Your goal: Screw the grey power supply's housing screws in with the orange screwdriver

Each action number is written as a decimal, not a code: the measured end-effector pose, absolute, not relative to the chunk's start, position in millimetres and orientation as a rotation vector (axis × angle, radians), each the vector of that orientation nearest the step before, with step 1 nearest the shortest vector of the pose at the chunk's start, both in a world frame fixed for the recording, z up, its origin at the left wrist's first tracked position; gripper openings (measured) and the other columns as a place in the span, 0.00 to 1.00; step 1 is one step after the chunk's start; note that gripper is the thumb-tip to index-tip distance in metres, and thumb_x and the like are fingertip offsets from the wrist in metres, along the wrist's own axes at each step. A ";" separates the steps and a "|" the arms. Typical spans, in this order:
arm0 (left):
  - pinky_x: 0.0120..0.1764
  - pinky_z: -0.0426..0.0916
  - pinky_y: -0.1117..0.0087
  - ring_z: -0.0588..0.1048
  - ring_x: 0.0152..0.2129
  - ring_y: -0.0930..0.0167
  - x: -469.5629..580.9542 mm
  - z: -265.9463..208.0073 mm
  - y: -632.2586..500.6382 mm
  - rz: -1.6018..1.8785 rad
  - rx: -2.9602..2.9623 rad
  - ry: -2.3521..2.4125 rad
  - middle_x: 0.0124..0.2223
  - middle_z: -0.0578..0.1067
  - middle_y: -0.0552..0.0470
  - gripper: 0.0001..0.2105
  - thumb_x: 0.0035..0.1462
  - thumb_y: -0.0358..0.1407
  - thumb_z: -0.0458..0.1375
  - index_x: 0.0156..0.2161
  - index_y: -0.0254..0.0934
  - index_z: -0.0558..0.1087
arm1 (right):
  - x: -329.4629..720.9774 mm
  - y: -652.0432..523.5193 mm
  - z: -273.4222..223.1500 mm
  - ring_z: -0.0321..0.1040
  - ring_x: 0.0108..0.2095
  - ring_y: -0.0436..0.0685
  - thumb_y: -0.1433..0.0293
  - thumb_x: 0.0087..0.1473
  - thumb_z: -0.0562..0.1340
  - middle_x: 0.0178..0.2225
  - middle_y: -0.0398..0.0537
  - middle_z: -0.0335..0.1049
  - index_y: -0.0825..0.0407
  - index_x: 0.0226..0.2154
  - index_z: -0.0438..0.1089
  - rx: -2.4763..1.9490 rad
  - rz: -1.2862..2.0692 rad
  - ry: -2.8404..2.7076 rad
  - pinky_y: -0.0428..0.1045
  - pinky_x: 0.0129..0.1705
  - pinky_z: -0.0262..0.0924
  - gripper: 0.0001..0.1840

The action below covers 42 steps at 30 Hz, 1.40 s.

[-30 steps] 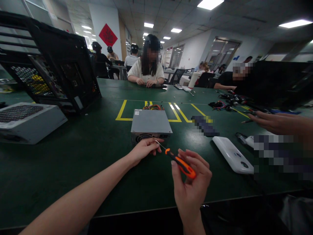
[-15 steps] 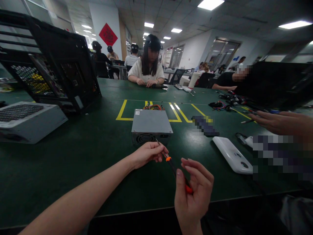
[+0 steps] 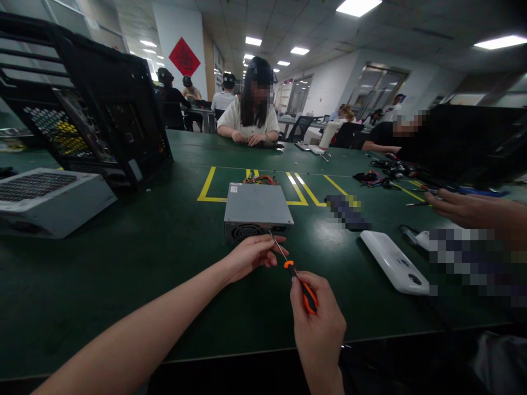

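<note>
A grey computer power supply [image 3: 259, 203] lies in the middle of the table, its fan grille and socket side towards me. My right hand [image 3: 319, 323] is wrapped round the orange and black handle of a screwdriver [image 3: 307, 296]. The thin shaft slants up and left, its tip close to the power supply's front. My left hand [image 3: 255, 255] is just in front of that face, its index and middle fingers stretched out beside the shaft and the other fingers partly bent. Whether those fingers touch the shaft is hard to tell.
A black computer case [image 3: 119, 115] and a second power supply [image 3: 53, 203] stand on the left. To the right are a white device [image 3: 393, 263], a bundle of cables [image 3: 387, 170] and another person's hand [image 3: 477, 216]. A person [image 3: 253, 109] sits across the green table [image 3: 185, 323].
My right hand has closed round the screwdriver handle, where its fingers were spread before. My left fingers have loosened from the shaft and straightened. The power supply keeps its place on the table.
</note>
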State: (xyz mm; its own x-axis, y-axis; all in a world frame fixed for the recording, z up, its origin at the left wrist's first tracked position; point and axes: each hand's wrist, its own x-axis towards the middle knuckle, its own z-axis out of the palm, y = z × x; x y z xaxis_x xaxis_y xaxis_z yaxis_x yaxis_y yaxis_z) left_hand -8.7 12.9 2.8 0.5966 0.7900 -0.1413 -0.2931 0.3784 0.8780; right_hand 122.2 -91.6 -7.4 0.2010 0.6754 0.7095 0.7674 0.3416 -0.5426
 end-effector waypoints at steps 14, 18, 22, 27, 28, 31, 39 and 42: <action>0.26 0.61 0.77 0.69 0.21 0.79 -9.5 2.3 13.6 0.753 0.895 0.610 0.37 0.74 0.46 0.13 0.57 0.33 0.52 0.46 0.31 0.69 | 121.1 -91.9 -7.4 0.68 0.34 0.50 0.72 0.54 0.56 0.33 0.46 0.67 0.51 0.35 0.64 -1.368 -0.141 -1.524 0.46 0.36 0.66 0.04; 0.25 0.61 0.77 0.69 0.22 0.79 -9.7 2.4 13.6 0.754 0.889 0.597 0.36 0.74 0.46 0.13 0.57 0.33 0.53 0.46 0.31 0.69 | 120.4 -92.4 -7.3 0.68 0.34 0.50 0.72 0.54 0.56 0.33 0.46 0.67 0.51 0.35 0.63 -1.390 -0.165 -1.520 0.46 0.35 0.66 0.03; 0.25 0.61 0.78 0.69 0.21 0.80 -10.0 2.3 13.6 0.756 0.890 0.610 0.36 0.74 0.45 0.13 0.57 0.33 0.52 0.46 0.30 0.69 | 119.4 -92.6 -7.7 0.68 0.34 0.50 0.72 0.54 0.56 0.34 0.46 0.67 0.51 0.34 0.63 -1.397 -0.206 -1.540 0.45 0.35 0.65 0.03; 0.25 0.61 0.78 0.70 0.22 0.79 -10.5 -1.0 14.8 0.779 0.891 0.598 0.36 0.74 0.46 0.12 0.57 0.33 0.53 0.46 0.31 0.69 | 118.9 -92.8 -8.9 0.68 0.36 0.51 0.72 0.53 0.58 0.35 0.47 0.68 0.52 0.34 0.63 -1.411 -0.269 -1.551 0.46 0.38 0.64 0.03; 0.25 0.61 0.78 0.70 0.22 0.79 -10.6 -1.5 15.1 0.784 0.888 0.602 0.36 0.74 0.46 0.12 0.57 0.32 0.53 0.46 0.31 0.69 | 118.9 -92.7 -9.0 0.68 0.36 0.51 0.73 0.53 0.58 0.35 0.47 0.69 0.52 0.33 0.63 -1.405 -0.295 -1.562 0.47 0.39 0.63 0.03; 0.25 0.62 0.79 0.70 0.21 0.80 -10.8 -1.5 15.4 0.806 0.878 0.619 0.35 0.74 0.47 0.12 0.57 0.31 0.52 0.46 0.31 0.70 | 119.8 -91.3 -9.6 0.66 0.35 0.53 0.73 0.53 0.58 0.35 0.48 0.68 0.52 0.31 0.64 -1.411 -0.349 -1.579 0.49 0.38 0.62 0.01; 0.26 0.63 0.79 0.70 0.21 0.80 -10.1 1.1 14.5 0.827 0.871 0.642 0.35 0.75 0.47 0.12 0.57 0.31 0.52 0.45 0.32 0.70 | 119.9 -88.7 -10.2 0.66 0.35 0.52 0.72 0.53 0.58 0.34 0.48 0.68 0.53 0.31 0.64 -1.404 -0.298 -1.568 0.49 0.37 0.62 0.01; 0.26 0.63 0.80 0.69 0.21 0.81 -9.3 -1.4 15.4 0.843 0.893 0.638 0.34 0.75 0.48 0.13 0.58 0.38 0.53 0.44 0.32 0.71 | 116.2 -91.9 -5.6 0.66 0.36 0.53 0.72 0.52 0.60 0.36 0.50 0.68 0.53 0.32 0.66 -1.353 -0.341 -1.580 0.49 0.38 0.62 0.03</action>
